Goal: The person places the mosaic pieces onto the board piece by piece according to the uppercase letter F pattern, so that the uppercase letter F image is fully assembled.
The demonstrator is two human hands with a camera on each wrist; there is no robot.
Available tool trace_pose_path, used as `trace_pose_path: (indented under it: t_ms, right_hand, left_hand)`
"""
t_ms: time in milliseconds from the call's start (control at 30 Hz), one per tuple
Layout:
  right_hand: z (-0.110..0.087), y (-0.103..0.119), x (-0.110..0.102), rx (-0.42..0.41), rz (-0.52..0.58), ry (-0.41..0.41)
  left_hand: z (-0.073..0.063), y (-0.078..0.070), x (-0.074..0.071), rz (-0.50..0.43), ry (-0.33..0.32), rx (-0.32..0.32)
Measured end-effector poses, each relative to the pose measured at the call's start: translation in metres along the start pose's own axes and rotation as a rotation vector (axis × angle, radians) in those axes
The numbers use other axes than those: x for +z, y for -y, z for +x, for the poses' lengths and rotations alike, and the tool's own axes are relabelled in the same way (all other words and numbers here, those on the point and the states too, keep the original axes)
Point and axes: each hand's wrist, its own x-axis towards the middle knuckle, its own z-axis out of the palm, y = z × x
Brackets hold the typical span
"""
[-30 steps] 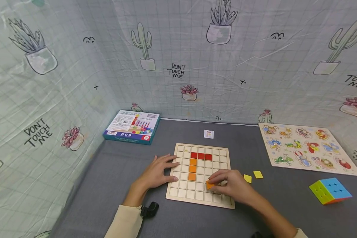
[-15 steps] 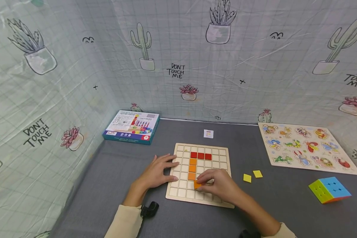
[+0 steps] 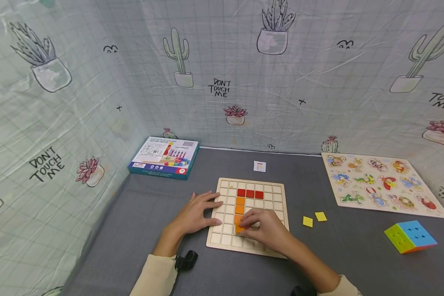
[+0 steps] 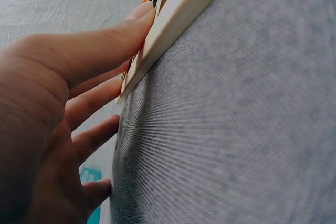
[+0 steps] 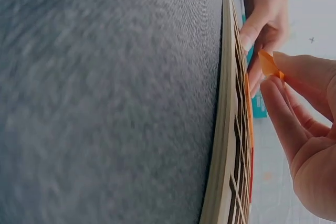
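A light wooden grid board (image 3: 227, 239) lies on the grey cloth. In its upper part three red square tiles (image 3: 250, 193) form a row, and orange square tiles (image 3: 239, 209) run down a column below the leftmost red one. My right hand (image 3: 268, 231) pinches another orange tile (image 5: 269, 65) between thumb and fingers, at the lower end of that column; the right wrist view shows it tilted, just off the board. My left hand (image 3: 196, 216) rests along the board's left edge with fingers spread, the thumb (image 4: 139, 19) touching the rim in the left wrist view.
Two yellow tiles (image 3: 308, 222) lie right of the board. A small printed card (image 3: 260, 166) is behind it. Farther out are a boxed toy set (image 3: 164, 158) at back left, an insect puzzle board (image 3: 382, 183) at right and a puzzle cube (image 3: 410, 237) in front of it.
My right hand has moved left across the board with the orange tile, from the middle right to the foot of the orange column. My left hand has stayed in place.
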Motion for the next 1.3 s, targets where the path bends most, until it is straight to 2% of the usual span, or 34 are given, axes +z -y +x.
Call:
trace_pose_path:
  t_ms: [267, 400, 1300]
  right_hand:
    - [0.001, 0.003, 0.009, 0.029, -0.054, 0.010]
    - [0.002, 0.003, 0.011, 0.010, -0.088, -0.001]
    - [0.005, 0.009, 0.015, 0.046, -0.238, 0.014]
  left_hand:
    - [0.000, 0.000, -0.001, -0.008, -0.002, 0.003]
    - [0.000, 0.000, -0.001, -0.012, -0.003, 0.003]
    - [-0.001, 0.000, 0.000, -0.011, -0.009, 0.003]
